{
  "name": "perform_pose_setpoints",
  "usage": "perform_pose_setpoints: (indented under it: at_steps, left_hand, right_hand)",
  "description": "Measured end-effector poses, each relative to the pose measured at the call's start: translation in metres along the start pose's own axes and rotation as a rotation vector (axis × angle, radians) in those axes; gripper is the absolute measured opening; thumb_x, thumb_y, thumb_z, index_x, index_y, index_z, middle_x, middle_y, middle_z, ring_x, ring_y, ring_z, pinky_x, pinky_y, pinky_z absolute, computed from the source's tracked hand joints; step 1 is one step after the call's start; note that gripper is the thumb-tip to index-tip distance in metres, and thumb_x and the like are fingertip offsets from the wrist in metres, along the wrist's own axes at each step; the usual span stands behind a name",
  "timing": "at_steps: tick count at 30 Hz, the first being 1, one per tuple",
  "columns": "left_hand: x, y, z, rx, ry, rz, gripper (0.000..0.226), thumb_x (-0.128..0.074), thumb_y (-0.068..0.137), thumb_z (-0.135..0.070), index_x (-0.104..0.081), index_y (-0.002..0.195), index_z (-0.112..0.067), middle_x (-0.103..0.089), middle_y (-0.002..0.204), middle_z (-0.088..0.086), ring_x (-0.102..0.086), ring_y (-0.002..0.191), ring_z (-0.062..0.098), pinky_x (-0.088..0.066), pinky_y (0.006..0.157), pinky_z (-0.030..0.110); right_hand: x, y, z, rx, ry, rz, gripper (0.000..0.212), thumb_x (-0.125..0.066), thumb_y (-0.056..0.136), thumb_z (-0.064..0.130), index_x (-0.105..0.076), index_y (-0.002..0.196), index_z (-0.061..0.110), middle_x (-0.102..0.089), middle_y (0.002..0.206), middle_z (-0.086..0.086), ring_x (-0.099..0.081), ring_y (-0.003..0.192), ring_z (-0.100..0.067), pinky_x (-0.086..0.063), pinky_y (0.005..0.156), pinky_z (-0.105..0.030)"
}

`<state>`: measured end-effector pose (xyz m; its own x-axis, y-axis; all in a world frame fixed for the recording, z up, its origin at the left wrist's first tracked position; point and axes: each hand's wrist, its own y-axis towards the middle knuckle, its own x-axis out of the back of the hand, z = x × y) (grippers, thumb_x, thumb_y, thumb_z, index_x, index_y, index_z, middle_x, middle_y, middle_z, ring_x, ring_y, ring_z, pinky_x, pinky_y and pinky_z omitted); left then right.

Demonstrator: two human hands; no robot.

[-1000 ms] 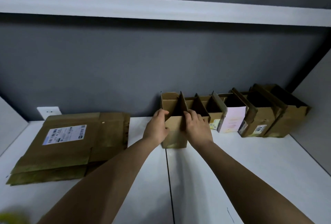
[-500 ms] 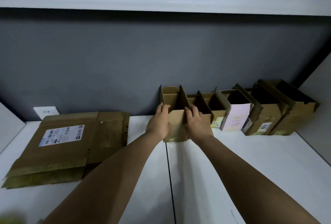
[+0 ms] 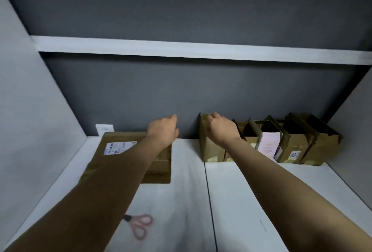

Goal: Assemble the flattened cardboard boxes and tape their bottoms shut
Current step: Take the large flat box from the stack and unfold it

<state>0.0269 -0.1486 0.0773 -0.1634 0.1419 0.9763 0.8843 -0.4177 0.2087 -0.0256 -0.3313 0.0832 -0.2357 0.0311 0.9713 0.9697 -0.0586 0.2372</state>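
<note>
Right hand (image 3: 220,129): my fingers curl over the top edge of the end box (image 3: 211,147).
Left hand (image 3: 163,131): loosely curled, holding nothing, above the flat boxes (image 3: 120,151).
Scissors (image 3: 141,225): on the counter (image 3: 261,201).

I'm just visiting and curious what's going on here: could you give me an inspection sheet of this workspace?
Surface: white table, a seam running front to back.
Job's things: row of assembled boxes along the wall; flattened boxes stacked at left.
Clutter: pink-handled scissors near the front.
Hands: right hand rests on the leftmost box, whether its fingers grip it can't be told; left hand holds nothing, loosely curled above the flattened boxes.
Cables: nothing seen.
Surroundings: dark grey wall, white shelf, wall socket.
</note>
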Motion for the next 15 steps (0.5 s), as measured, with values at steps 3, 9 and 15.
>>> perform_pose_setpoints:
  at_steps: [3, 9, 15]
  left_hand:
    - [0.024, -0.026, 0.042, 0.055, 0.097, -0.042, 0.024, -0.038, 0.098, -0.025, -0.054, 0.111, -0.013, -0.064, 0.112, 0.010, -0.061, 0.100, 0.031, -0.047, 0.080, 0.036]
    - [0.029, -0.072, 0.131, 0.175, 0.153, -0.045, 0.023, -0.040, 0.098, -0.023, -0.060, 0.104, -0.013, -0.066, 0.094, 0.005, -0.062, 0.081, 0.023, -0.045, 0.070, 0.029]
    - [-0.022, -0.089, 0.198, 0.358, -0.084, 0.053, 0.043, -0.036, 0.100, -0.040, -0.041, 0.134, -0.014, -0.057, 0.126, 0.011, -0.058, 0.111, 0.029, -0.045, 0.092, 0.039]
  right_hand:
    - [0.022, -0.002, 0.046, 0.045, 0.001, -0.004, 0.031, -0.045, 0.095, 0.024, -0.052, 0.123, 0.011, -0.056, 0.125, -0.012, -0.056, 0.111, -0.033, -0.045, 0.082, -0.035]
    - [0.011, -0.004, 0.127, 0.144, -0.013, 0.003, 0.027, -0.042, 0.099, 0.026, -0.054, 0.120, 0.014, -0.060, 0.118, -0.010, -0.060, 0.101, -0.029, -0.044, 0.075, -0.031]
    - [-0.052, 0.015, 0.161, 0.074, 0.028, 0.178, 0.035, -0.042, 0.100, 0.028, -0.048, 0.131, 0.014, -0.056, 0.128, -0.010, -0.057, 0.112, -0.030, -0.047, 0.087, -0.037]
